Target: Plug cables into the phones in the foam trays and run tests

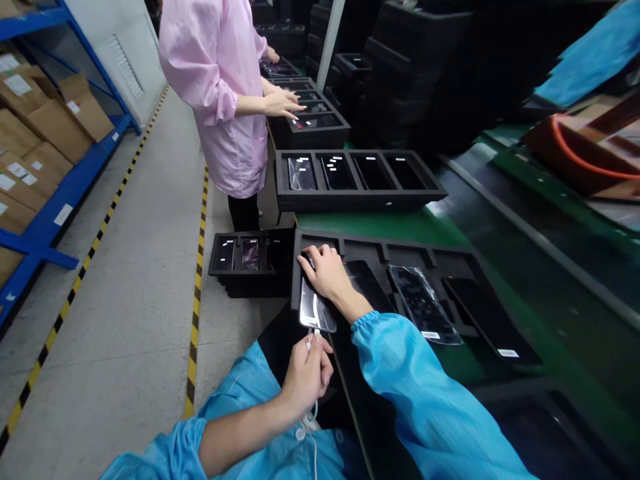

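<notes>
My left hand (306,375) is closed on the white plug of a charging cable (315,460), right at the bottom edge of a smartphone (316,308). Whether the plug is inside the port cannot be made out. My right hand (327,273) curls over the upper part of this phone, its fingers bent at the far end. The phone leans over the near edge of a black foam tray (365,251). Beside it lie a dark phone (369,283), a film-wrapped phone (423,300) with a white label, and another dark phone (493,320).
Another filled phone tray (360,198) stands beyond mine. A stack of trays (250,273) sits lower left. A co-worker in pink (220,100) handles trays farther along the green bench (365,221). Boxes (55,127) fill a blue rack; an orange-rimmed bin (570,150) is at right.
</notes>
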A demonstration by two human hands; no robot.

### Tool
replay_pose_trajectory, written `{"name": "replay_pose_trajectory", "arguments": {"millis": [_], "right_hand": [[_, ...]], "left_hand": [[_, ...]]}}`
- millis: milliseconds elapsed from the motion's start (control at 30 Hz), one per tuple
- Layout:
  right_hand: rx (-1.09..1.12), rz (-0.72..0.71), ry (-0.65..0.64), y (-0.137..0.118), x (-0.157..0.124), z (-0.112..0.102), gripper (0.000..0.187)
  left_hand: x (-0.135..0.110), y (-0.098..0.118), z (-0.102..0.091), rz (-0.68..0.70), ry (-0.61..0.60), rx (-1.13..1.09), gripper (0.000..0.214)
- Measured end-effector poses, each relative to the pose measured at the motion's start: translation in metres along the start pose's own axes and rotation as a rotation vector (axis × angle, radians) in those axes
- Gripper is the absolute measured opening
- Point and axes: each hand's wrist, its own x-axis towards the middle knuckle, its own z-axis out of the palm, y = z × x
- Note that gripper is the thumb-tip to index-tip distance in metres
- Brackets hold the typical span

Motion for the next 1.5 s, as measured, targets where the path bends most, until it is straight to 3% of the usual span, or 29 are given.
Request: {"name": "replay_pose_trajectory", "arguments": {"millis": [100,233,433,600,667,733,800,867,933,1000,1133,1267,1500], "right_hand": [[-0.002,0.000,0.017,0.001,-0.001,-0.001,0.041],[0.030,-0.034,0.037,0.010,-0.001,-0.008,0.035],[0.102,-0.005,0.131,0.048,-0.024,-0.039,0.040],[0.136,0.016,0.157,0.082,-0.065,-0.053,0.043],[0.135,0.027,0.152,0.094,-0.074,-0.051,0.044],[0.134,0.017,0.132,0.102,-0.073,-0.046,0.043],[0.130,-0.014,0.101,0.105,-0.065,-0.040,0.043],[0.109,-0.041,0.071,0.104,-0.053,-0.035,0.042],[0.069,-0.042,0.054,0.101,-0.043,-0.034,0.041],[0.011,-0.019,0.051,0.097,-0.038,-0.036,0.038],[-0.127,0.085,0.071,0.092,-0.046,-0.041,0.036],[-0.218,0.194,0.091,0.090,-0.059,-0.043,0.037],[-0.261,0.271,0.119,0.084,-0.063,-0.042,0.035]], "left_hand": [[0.004,0.006,-0.003,-0.003,0.003,-0.030,0.080],[0.012,0.010,-0.022,-0.046,-0.046,-0.055,0.085],[0.017,0.011,-0.055,0.007,0.116,-0.046,0.088],[-0.012,0.018,-0.077,0.289,0.326,0.207,0.081],[-0.031,0.024,-0.076,0.304,0.195,0.323,0.076],[-0.046,0.030,-0.064,0.169,-0.140,0.425,0.071],[-0.049,0.032,-0.039,-0.078,-0.452,0.462,0.062],[-0.039,0.027,-0.009,-0.333,-0.590,0.361,0.053],[-0.018,0.017,0.019,-0.410,-0.575,0.175,0.045],[0.005,0.005,0.040,-0.326,-0.485,0.064,0.044],[0.037,-0.011,0.058,-0.234,-0.449,0.065,0.060],[0.042,-0.021,0.062,-0.195,-0.430,0.020,0.071],[0.028,-0.032,0.077,-0.037,-0.275,-0.156,0.079]]}}
